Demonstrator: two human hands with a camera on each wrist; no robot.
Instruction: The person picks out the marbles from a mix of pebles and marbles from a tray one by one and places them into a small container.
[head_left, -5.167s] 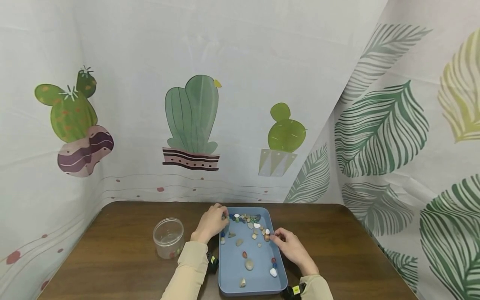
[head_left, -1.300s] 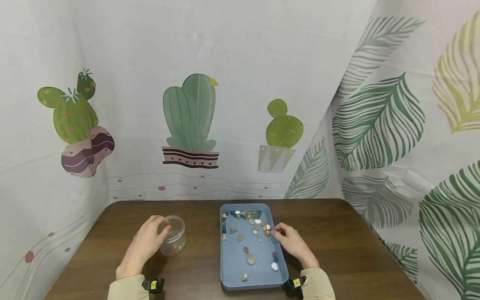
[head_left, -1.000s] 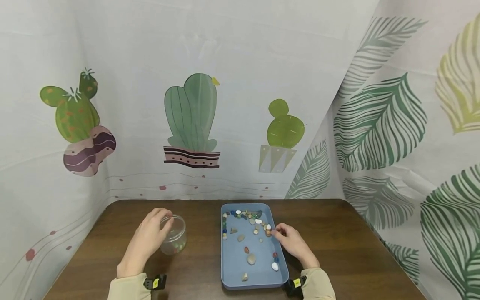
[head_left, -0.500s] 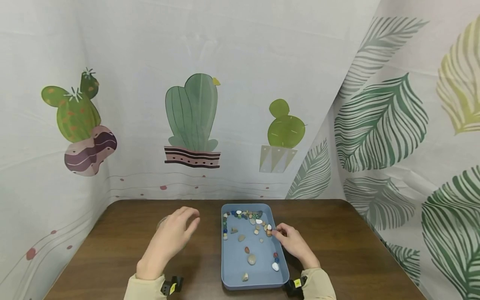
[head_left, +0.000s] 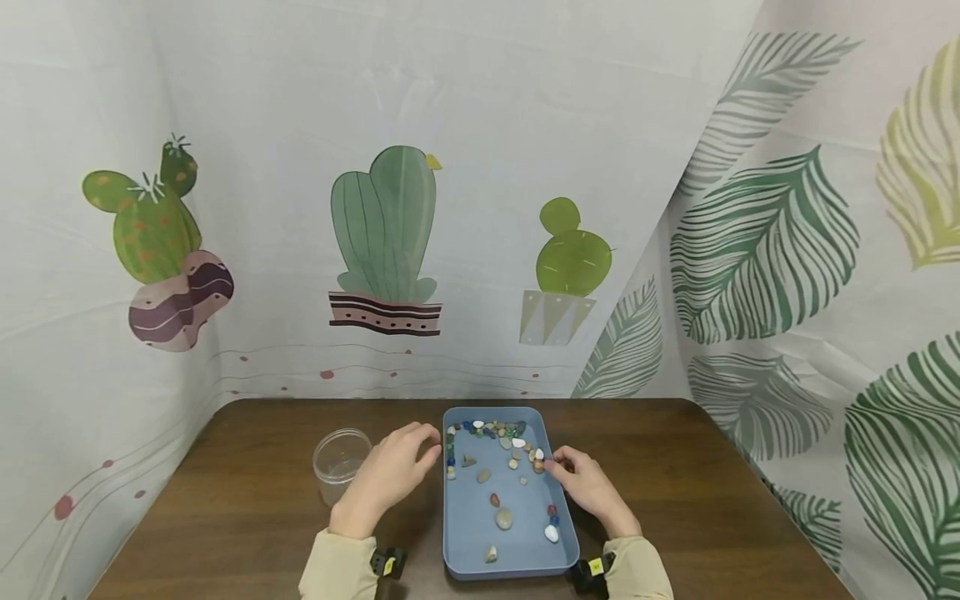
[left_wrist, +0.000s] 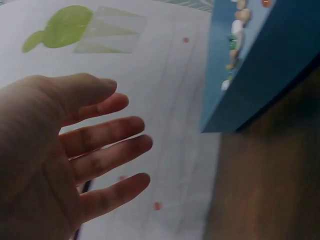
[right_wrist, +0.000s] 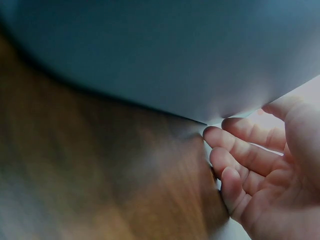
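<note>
A shallow blue tray (head_left: pixel 517 567) holds coloured pebbles, with a row of small ones (head_left: pixel 491 429) along its far end and a short column (head_left: pixel 451 454) at its left wall. My left hand (head_left: pixel 397 471) hovers just left of the tray. In the left wrist view its fingers (left_wrist: pixel 112 135) reach forward fairly straight, the thumb beside the index finger, and nothing shows between them. My right hand (head_left: pixel 588 492) grips the tray's right rim, thumb over the edge near an orange stone (head_left: pixel 539 467). In the right wrist view its curled fingers (right_wrist: pixel 245 145) meet the tray's outer wall.
A clear round jar (head_left: pixel 337 458) stands on the brown table (head_left: pixel 247 517) left of the tray, partly hidden by my left hand. Larger pebbles (head_left: pixel 504 519) lie scattered inside the tray. Behind the table hangs a white cloth (head_left: pixel 480 358) with printed cacti and leaves.
My left hand was at the tray's left wall, later at the jar's mouth, and has now moved right, back towards the tray. The right hand stays at the rim.
</note>
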